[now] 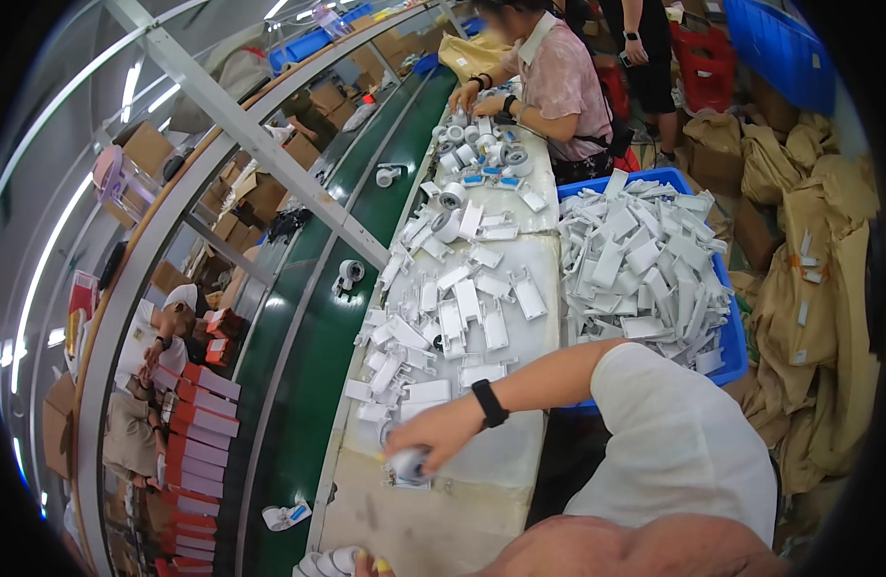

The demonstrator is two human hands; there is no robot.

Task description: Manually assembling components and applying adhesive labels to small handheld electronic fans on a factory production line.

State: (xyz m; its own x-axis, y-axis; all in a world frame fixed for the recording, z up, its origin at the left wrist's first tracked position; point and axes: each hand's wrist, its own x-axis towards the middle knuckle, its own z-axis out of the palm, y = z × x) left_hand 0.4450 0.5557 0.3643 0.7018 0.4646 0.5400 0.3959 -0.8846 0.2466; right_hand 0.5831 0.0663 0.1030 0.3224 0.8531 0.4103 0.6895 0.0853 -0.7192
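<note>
My right hand, with a black band at the wrist, reaches over the near part of the worktable. Its fingers are closed around a white round housing with a dark face, somewhat blurred and partly covered by the hand. At the bottom edge only the fingertips of my left hand show, some with yellow tips. They are beside white rounded parts; whether they grip one is cut off from view. Just beyond my right hand, many loose white plastic brackets are spread over the table.
A blue bin heaped with white plastic pieces stands right of the table. Left runs a green conveyor belt carrying a few white units. A co-worker handles round parts at the far end. A metal frame post slants over the belt.
</note>
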